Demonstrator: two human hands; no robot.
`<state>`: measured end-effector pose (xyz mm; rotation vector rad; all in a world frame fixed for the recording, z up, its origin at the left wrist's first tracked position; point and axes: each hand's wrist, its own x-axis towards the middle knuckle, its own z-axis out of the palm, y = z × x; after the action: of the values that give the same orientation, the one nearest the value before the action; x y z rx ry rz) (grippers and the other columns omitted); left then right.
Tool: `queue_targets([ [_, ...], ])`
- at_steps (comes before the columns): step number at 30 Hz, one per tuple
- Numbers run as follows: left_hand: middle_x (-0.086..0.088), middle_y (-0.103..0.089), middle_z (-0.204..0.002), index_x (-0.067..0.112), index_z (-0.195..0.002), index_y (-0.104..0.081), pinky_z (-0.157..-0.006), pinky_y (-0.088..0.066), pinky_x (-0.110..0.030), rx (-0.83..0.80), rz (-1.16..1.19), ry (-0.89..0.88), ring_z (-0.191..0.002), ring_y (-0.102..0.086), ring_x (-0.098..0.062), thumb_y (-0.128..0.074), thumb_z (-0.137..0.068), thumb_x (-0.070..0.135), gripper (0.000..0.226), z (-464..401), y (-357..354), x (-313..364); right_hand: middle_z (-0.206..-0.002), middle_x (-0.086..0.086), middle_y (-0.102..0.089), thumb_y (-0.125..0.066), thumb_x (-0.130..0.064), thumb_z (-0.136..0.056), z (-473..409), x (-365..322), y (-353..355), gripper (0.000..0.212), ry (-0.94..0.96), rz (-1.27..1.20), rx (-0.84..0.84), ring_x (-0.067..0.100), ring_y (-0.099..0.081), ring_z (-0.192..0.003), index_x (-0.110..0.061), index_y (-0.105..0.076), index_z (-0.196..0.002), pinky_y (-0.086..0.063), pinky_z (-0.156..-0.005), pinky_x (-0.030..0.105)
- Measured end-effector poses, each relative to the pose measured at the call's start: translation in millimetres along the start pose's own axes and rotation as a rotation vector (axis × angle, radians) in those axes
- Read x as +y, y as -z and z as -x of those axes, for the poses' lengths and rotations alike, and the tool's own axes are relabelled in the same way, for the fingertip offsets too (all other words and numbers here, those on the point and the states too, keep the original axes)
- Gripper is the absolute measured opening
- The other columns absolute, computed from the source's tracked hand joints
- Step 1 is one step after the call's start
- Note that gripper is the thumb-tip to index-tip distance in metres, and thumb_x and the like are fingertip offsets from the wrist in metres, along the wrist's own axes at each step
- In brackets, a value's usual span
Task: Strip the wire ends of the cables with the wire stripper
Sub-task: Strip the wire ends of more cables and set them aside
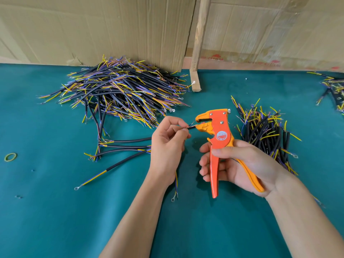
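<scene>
We feed a wire (189,127) into the stripper (219,138).
Stripper upright, open jaws facing left; right hand (240,164) grips its handles, left hand (167,142) pinches the wire.

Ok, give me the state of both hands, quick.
Left hand: closed, pinching a cable and feeding its end into the stripper's mouth.
Right hand: closed around the handles of the orange wire stripper.
</scene>
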<state>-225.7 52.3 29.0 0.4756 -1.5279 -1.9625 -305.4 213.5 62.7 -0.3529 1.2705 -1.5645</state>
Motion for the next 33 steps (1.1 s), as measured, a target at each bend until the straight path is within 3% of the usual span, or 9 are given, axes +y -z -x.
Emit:
queue_targets([
  [3, -0.001, -0.058, -0.068, 0.016, -0.083, -0.058, -0.047, -0.029, -0.019, -0.008, -0.009, 0.000, -0.053, -0.039, -0.009, -0.053, -0.092, -0.010, 0.028, 0.5, -0.2, 1.1, -0.076, 0.020, -0.058, -0.077, -0.008, -0.077, -4.4, 2.4, -6.3, 0.029, 0.039, -0.033, 0.076, 0.033, -0.059, -0.062, -0.001, -0.065, -0.103, -0.056, -0.061, 0.043],
  [6, -0.002, -0.058, -0.069, 0.014, -0.085, -0.057, -0.047, -0.030, -0.017, -0.016, -0.019, -0.009, -0.055, -0.048, -0.006, -0.054, -0.093, -0.011, 0.026, 1.0, 0.8, 1.3, -0.062, 0.009, -0.042, -0.079, -0.014, -0.078, -8.8, 3.9, -11.5, 0.017, 0.117, -0.059, 0.188, 0.022, -0.040, -0.048, -0.011, -0.064, -0.085, -0.041, -0.046, 0.034],
  [12, -0.007, -0.058, -0.072, 0.013, -0.086, -0.056, -0.048, -0.032, -0.015, -0.022, 0.003, -0.001, -0.052, -0.049, -0.002, -0.055, -0.095, -0.010, 0.025, 2.3, 0.5, 2.1, -0.051, 0.000, -0.034, -0.077, -0.013, -0.077, -13.2, 4.5, -15.0, 0.020, 0.229, -0.112, 0.358, 0.014, -0.031, -0.035, -0.016, -0.057, -0.078, -0.031, -0.037, 0.023],
  [15, -0.004, -0.059, -0.070, 0.013, -0.085, -0.056, -0.047, -0.031, -0.016, -0.027, 0.014, -0.003, -0.055, -0.050, -0.004, -0.055, -0.095, -0.009, 0.025, 1.2, 1.1, 1.5, -0.076, 0.023, -0.068, -0.073, -0.014, -0.075, -4.9, -1.6, -5.2, 0.021, 0.165, -0.100, 0.252, 0.030, -0.063, -0.055, -0.009, -0.061, -0.091, -0.056, -0.052, 0.037],
  [18, -0.004, -0.059, -0.071, 0.013, -0.085, -0.056, -0.048, -0.032, -0.015, -0.022, 0.009, 0.002, -0.053, -0.049, -0.003, -0.056, -0.095, -0.009, 0.024, 1.5, 1.0, 2.9, -0.105, 0.039, -0.068, -0.072, -0.008, -0.078, -2.4, -4.2, -0.5, 0.026, 0.072, -0.112, 0.170, 0.039, -0.073, -0.076, -0.004, -0.058, -0.099, -0.062, -0.068, 0.042],
  [21, -0.010, -0.058, -0.075, 0.010, -0.088, -0.056, -0.048, -0.032, -0.015, -0.019, 0.014, 0.003, -0.051, -0.049, -0.001, -0.055, -0.097, -0.008, 0.021, 1.4, 1.5, 2.6, -0.110, 0.039, -0.068, -0.071, -0.005, -0.074, -4.9, -1.6, -1.2, 0.042, 0.033, -0.165, 0.156, 0.038, -0.073, -0.080, -0.004, -0.056, -0.113, -0.062, -0.070, 0.044],
  [24, -0.008, -0.058, -0.073, 0.011, -0.088, -0.056, -0.048, -0.032, -0.015, -0.013, 0.010, -0.001, -0.052, -0.050, -0.001, -0.055, -0.097, -0.008, 0.021, 0.9, 1.4, 1.9, -0.116, 0.039, -0.066, -0.063, 0.002, -0.071, -6.5, -0.3, 0.6, 0.064, 0.046, -0.218, 0.158, 0.045, -0.072, -0.096, 0.008, -0.050, -0.133, -0.062, -0.080, 0.050],
  [28, -0.005, -0.061, -0.071, 0.013, -0.086, -0.057, -0.050, -0.034, -0.017, 0.007, 0.001, -0.019, -0.059, -0.053, -0.005, -0.057, -0.096, -0.008, 0.024, 0.8, 0.7, -0.1, -0.119, 0.038, -0.065, -0.056, 0.001, -0.083, -3.9, -2.5, -0.2, 0.057, 0.033, -0.259, 0.104, 0.053, -0.068, -0.103, -0.001, -0.053, -0.139, -0.058, -0.082, 0.062],
  [33, -0.005, -0.063, -0.072, 0.015, -0.084, -0.059, -0.056, -0.037, -0.014, 0.026, -0.044, -0.065, -0.063, -0.056, -0.006, -0.059, -0.094, -0.010, 0.027, 2.4, -0.5, -1.7, -0.096, 0.028, -0.065, -0.065, -0.010, -0.088, 0.5, -3.4, -1.5, 0.044, -0.018, -0.099, 0.000, 0.043, -0.066, -0.079, -0.002, -0.062, -0.131, -0.056, -0.076, 0.058],
])
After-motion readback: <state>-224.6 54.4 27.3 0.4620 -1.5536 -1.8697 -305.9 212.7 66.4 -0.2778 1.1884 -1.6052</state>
